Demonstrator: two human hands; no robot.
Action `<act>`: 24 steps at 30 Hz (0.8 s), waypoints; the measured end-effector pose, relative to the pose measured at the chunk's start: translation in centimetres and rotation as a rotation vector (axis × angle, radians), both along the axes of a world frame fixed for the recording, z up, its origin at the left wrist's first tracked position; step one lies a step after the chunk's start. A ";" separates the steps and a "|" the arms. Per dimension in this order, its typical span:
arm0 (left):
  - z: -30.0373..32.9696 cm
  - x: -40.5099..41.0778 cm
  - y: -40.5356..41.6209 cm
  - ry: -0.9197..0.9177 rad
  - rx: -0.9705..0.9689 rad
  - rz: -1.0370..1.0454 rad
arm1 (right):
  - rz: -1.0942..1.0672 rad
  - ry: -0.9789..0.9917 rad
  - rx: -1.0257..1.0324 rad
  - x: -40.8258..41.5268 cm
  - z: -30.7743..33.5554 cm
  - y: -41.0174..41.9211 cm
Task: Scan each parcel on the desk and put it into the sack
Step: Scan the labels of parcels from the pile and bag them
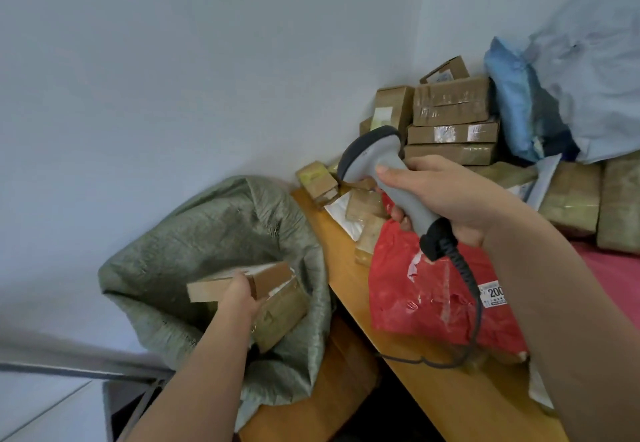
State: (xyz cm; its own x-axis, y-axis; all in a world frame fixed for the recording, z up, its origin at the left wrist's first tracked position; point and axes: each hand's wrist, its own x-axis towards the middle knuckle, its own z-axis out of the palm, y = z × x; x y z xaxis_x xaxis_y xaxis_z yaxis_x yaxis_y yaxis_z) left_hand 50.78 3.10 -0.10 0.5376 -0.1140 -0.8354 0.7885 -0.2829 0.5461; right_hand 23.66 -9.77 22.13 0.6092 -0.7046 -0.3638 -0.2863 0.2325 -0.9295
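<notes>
My left hand (239, 294) grips a flat brown cardboard parcel (270, 277) over the open mouth of the green woven sack (194, 233), which stands left of the wooden desk (349, 275). Another brown parcel (282, 317) lies inside the sack just under it. My right hand (446, 195) holds a grey handheld scanner (384, 164) above the desk, its black coiled cable (467, 275) trailing down. A red plastic mailer (433, 296) with a white label lies on the desk below the scanner.
Stacked brown boxes (450, 119) fill the far corner against the wall. Small parcels (317, 180) and a white mailer (341, 211) sit near the desk's far left edge. A blue bag (512, 102) and taped packages (575, 199) lie at the right.
</notes>
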 end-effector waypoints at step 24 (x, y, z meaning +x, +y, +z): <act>6.3 -14.3 -19.1 -0.030 -0.310 -0.600 | -0.555 -0.047 -0.055 -9.1 2.4 -4.3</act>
State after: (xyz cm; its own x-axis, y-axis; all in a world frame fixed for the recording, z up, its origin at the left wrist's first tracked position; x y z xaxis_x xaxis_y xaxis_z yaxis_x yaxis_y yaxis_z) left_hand 36.52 -16.01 6.15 0.3288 -0.6321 -0.7017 0.5268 -0.4939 0.6918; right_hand 14.54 -14.11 24.52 0.1563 -0.9415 -0.2985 -0.0927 0.2869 -0.9535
